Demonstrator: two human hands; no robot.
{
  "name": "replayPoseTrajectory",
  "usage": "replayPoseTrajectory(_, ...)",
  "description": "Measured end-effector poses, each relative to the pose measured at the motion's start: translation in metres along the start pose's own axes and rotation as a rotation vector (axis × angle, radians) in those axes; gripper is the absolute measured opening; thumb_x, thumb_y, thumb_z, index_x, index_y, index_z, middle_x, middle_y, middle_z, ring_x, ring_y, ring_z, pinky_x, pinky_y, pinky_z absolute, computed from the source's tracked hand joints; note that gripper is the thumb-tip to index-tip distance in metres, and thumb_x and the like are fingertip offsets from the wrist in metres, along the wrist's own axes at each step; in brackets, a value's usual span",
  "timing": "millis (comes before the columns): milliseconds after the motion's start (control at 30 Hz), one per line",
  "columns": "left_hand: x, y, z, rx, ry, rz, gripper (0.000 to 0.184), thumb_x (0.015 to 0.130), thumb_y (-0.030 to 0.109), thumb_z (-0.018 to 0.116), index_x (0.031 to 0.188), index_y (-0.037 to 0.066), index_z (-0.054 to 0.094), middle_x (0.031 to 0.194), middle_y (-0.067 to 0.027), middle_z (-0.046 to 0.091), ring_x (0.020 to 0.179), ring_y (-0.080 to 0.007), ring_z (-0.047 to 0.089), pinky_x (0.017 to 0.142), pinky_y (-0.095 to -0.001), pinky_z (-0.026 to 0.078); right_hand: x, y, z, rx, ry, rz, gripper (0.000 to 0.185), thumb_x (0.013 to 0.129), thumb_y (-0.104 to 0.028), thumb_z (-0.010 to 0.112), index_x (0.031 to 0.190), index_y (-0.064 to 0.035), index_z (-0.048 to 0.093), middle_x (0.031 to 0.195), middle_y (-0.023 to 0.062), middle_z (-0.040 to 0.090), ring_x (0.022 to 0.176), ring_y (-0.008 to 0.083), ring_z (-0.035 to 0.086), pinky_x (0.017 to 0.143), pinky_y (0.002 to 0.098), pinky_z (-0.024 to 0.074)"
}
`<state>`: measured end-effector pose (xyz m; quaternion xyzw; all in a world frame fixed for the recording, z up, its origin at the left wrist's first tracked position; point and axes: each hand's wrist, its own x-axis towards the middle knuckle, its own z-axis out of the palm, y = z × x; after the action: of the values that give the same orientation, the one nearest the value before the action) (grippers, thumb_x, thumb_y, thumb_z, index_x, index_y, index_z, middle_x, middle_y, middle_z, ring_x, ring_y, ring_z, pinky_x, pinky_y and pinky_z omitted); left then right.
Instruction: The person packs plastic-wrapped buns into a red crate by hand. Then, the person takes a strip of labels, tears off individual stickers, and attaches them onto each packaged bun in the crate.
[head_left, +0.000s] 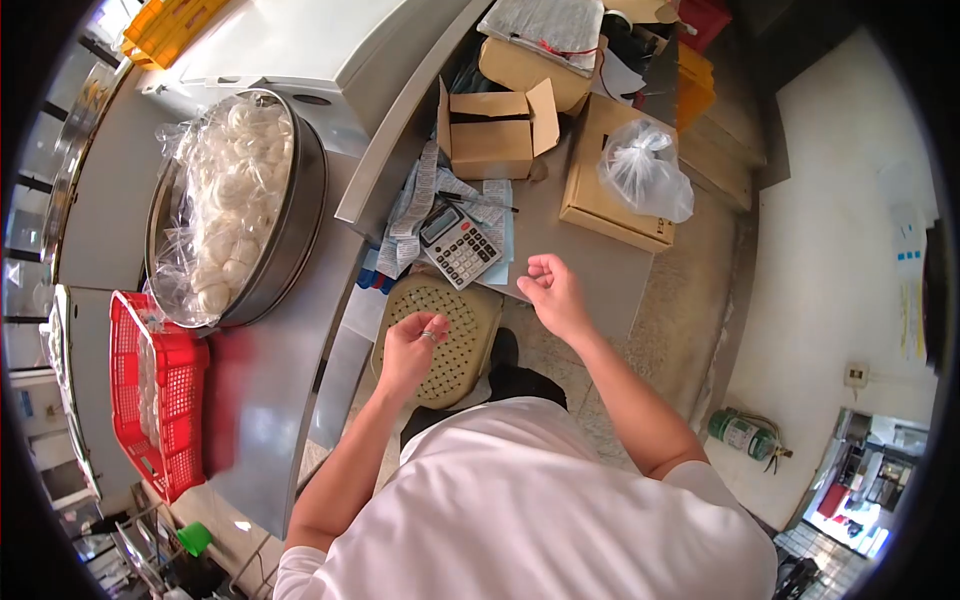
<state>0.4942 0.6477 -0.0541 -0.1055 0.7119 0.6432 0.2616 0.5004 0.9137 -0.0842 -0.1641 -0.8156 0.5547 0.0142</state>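
Calculator (463, 248) near desk (542, 218) edge; gap between left hand (410, 352), right hand (556, 302).

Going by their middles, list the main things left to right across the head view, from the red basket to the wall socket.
Red basket, round metal container, left hand, calculator, right hand, plastic bag, green bottle, wall socket.

My fingers (546, 262) look fairly sharp in bright light; red reflects near the table's (285, 400) left edge; distortion bows the black-rimmed margins.
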Motion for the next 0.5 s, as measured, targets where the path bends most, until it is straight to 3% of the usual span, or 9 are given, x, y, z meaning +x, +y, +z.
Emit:
replayPoseTrajectory(167,0.008,-0.012,0.025,0.010,0.024,-0.091,0.025,0.104,0.020,0.062,0.111,-0.003,0.069,0.100,-0.0088,0.073,0.090,-0.0156,0.069,0.083,-0.0308,0.056,0.031,0.007,-0.015,-0.041,-0.049,-0.013,0.037,0.088,-0.015,0.075,0.119,0.0031,0.064,0.106,0.0125,0.068,0.086,0.0161,0.063,0.079,0.0323,0.0546)
replayPoseTrajectory(500,-0.012,-0.029,0.044,-0.035,0.108,-0.186,0.025,0.104,0.018,0.062,0.113,-0.005,0.069,0.100,-0.0081,0.073,0.091,-0.0155,0.068,0.084,-0.0300,0.055,0.086,0.004,-0.013,-0.185,-0.144,-0.084,0.024,0.086,-0.016,0.071,0.104,0.0002,0.071,0.094,0.0168,0.073,0.090,0.0318,0.071,0.080,0.0410,0.0557)
